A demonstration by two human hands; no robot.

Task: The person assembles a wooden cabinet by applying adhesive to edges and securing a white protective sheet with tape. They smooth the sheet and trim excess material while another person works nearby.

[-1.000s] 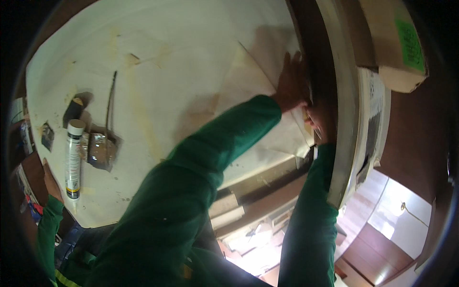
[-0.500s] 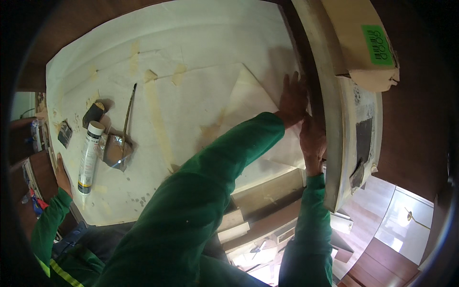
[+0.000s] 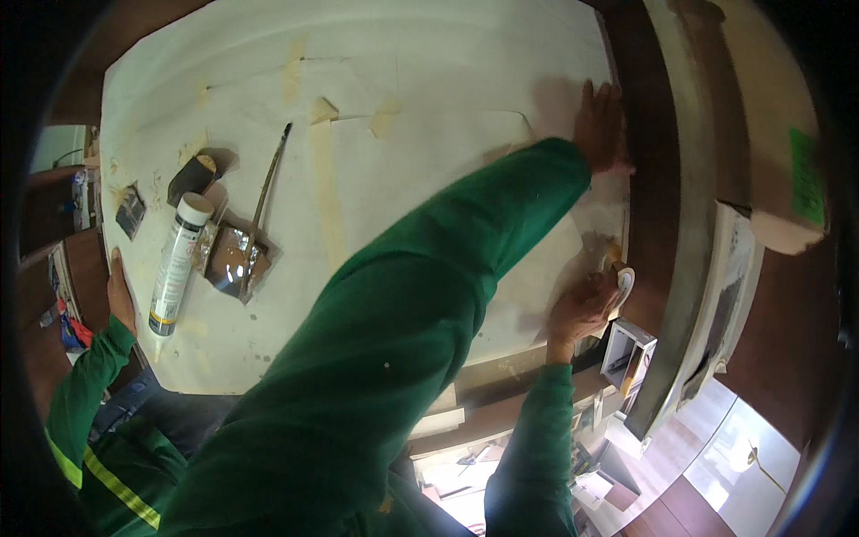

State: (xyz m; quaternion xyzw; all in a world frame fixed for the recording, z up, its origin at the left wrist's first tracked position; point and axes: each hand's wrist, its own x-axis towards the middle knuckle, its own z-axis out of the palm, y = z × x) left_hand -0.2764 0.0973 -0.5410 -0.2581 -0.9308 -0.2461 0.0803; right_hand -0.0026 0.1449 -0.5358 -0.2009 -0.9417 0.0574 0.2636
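Note:
My left hand lies flat with fingers spread near the right edge of the white covering sheet. That arm reaches across from the lower left. Closer to me, my right hand is closed round a roll of tape at the same edge; part of the roll is hidden by the fingers. A loose-looking layer of paper lies on the sheet beside my left forearm. Yellowish tape strips are stuck to the sheet.
On the left lie a white sealant cartridge, a thin brush, a clear plastic packet, a dark block and a dark square scrap. A co-worker's hand rests at the left edge. Cardboard stands at right.
My right hand has come away from my left hand toward me, and the tape roll now shows in it. My left hand stays flat at the edge. The whole view has shifted.

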